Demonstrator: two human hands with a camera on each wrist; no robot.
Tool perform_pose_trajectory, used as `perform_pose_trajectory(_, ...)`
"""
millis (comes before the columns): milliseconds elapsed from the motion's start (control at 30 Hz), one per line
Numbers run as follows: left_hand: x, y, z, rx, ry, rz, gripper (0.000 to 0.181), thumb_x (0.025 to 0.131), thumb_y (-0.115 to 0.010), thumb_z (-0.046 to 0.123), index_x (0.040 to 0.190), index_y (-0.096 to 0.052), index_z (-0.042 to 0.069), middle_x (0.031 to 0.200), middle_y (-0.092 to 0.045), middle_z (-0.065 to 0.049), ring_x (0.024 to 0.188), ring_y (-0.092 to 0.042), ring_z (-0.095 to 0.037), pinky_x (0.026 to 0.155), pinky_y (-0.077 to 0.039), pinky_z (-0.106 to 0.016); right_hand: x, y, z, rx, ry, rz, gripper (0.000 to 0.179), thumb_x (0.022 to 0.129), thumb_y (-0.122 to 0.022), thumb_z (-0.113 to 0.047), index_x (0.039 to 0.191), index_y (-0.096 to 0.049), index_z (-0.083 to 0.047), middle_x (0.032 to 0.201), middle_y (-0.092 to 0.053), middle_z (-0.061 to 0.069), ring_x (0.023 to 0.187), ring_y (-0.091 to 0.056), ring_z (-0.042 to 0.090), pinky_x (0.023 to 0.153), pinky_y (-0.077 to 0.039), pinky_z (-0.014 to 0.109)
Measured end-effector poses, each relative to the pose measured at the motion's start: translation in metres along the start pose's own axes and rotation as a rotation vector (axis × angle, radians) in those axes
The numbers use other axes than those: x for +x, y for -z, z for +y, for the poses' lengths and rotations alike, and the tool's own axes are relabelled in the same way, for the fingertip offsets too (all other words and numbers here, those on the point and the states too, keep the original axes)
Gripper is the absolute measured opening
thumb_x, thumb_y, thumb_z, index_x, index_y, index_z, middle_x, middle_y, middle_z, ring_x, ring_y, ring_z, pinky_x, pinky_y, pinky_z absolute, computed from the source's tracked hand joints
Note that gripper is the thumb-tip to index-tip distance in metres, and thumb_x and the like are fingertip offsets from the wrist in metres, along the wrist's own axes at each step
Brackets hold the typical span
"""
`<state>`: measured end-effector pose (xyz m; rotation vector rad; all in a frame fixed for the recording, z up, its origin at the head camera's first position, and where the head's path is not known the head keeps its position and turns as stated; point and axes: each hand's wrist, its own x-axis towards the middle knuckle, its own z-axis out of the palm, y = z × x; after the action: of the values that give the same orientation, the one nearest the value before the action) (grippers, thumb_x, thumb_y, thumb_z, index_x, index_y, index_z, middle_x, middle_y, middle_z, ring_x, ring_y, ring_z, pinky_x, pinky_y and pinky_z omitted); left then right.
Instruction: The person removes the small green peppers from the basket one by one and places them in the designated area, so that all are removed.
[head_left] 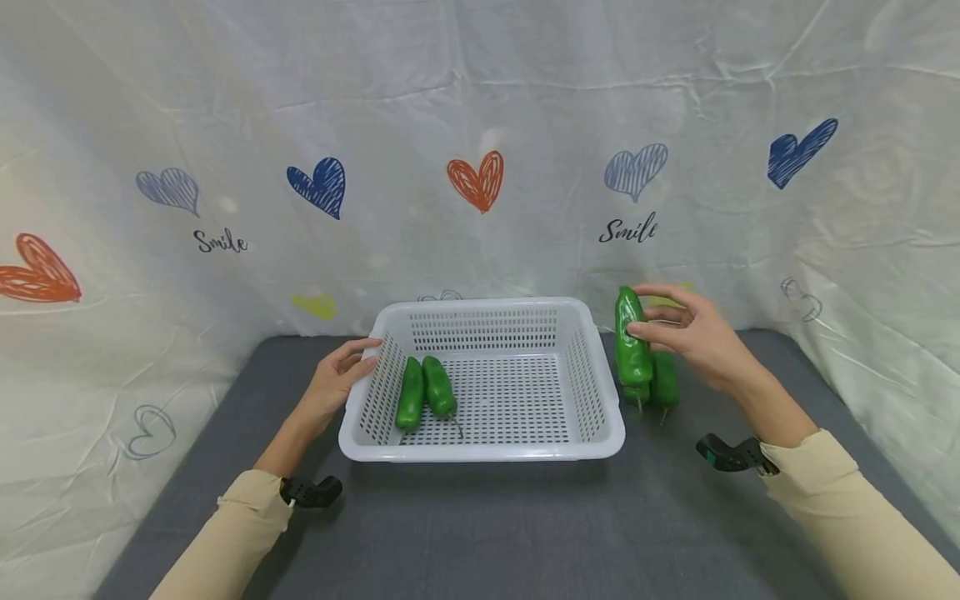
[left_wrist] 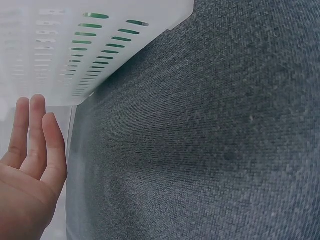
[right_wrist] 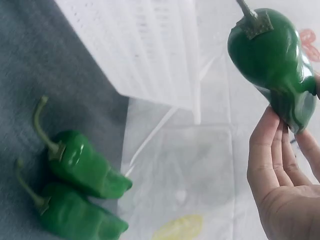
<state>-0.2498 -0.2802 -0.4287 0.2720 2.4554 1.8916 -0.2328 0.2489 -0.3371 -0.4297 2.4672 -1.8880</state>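
Grey woven table [head_left: 480, 525]: two glossy peppers [right_wrist: 87, 165] beside one slotted plastic basket [head_left: 480, 452], two inside; right hand [head_left: 701, 342] pinches a fifth pepper [head_left: 632, 342]; left hand [head_left: 337, 379], fingers extended, touches basket.

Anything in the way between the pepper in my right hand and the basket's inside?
Only the basket's right wall stands between; whether the pepper clears its rim is hard to tell. Nothing else visible blocks the way.

in the left wrist view, the cropped basket [left_wrist: 106, 31] mostly hides its peppers [head_left: 410, 396].
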Motion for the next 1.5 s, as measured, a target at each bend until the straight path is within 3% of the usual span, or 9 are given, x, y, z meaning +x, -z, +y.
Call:
perform_pose_trajectory(300,0.0,0.0,0.0,-0.002,0.002,0.0,0.047,0.105,-0.062,0.027,0.146,-0.052,0.008,0.138,-0.054,-0.025,0.1,-0.065,-0.02,0.076,-0.057,-0.034,-0.012,0.02,0.011,-0.021,-0.005,0.023,0.051,0.096,-0.075,-0.014,0.144,-0.056,-0.013,0.114,-0.066,0.007,0.1,-0.067,0.016,0.078,-0.057,0.033)
perform_pose_trajectory(600,0.0,-0.001,0.0,0.004,0.005,0.005,0.047,0.105,-0.062,0.028,0.146,-0.052,0.008,0.137,-0.055,-0.025,0.1,-0.065,-0.02,0.076,-0.057,-0.033,-0.019,0.037,0.031,-0.078,-0.048,0.031,0.055,0.097,-0.073,-0.015,0.148,-0.052,-0.011,0.123,-0.059,0.008,0.103,-0.065,0.01,0.076,-0.058,0.037)
perform_pose_trajectory(933,0.0,-0.001,0.0,0.02,0.003,0.01,0.047,0.105,-0.062,0.029,0.146,-0.052,0.009,0.138,-0.054,-0.024,0.102,-0.064,-0.021,0.077,-0.056,-0.033,-0.026,0.053,0.052,-0.159,-0.112,0.065,0.063,0.098,-0.073,-0.025,0.153,-0.046,-0.013,0.145,-0.045,0.024,0.112,-0.054,0.004,0.078,-0.057,0.035)
perform_pose_trajectory(1267,-0.001,0.0,0.0,0.014,0.001,0.003,0.047,0.105,-0.061,0.029,0.147,-0.052,0.009,0.137,-0.055,-0.024,0.101,-0.065,-0.021,0.076,-0.057,-0.033,-0.029,0.068,0.074,-0.181,-0.075,0.052,0.059,0.098,-0.072,-0.023,0.152,-0.049,-0.016,0.133,-0.054,0.01,0.111,-0.056,0.003,0.078,-0.057,0.033)
perform_pose_trajectory(1500,-0.001,-0.001,0.001,0.012,-0.005,-0.002,0.048,0.105,-0.061,0.029,0.147,-0.051,0.008,0.137,-0.054,-0.025,0.101,-0.065,-0.021,0.076,-0.057,-0.034,-0.027,0.08,0.088,-0.228,-0.106,0.055,0.058,0.099,-0.071,-0.027,0.152,-0.049,-0.015,0.125,-0.059,0.0,0.104,-0.06,0.001,0.078,-0.057,0.034)
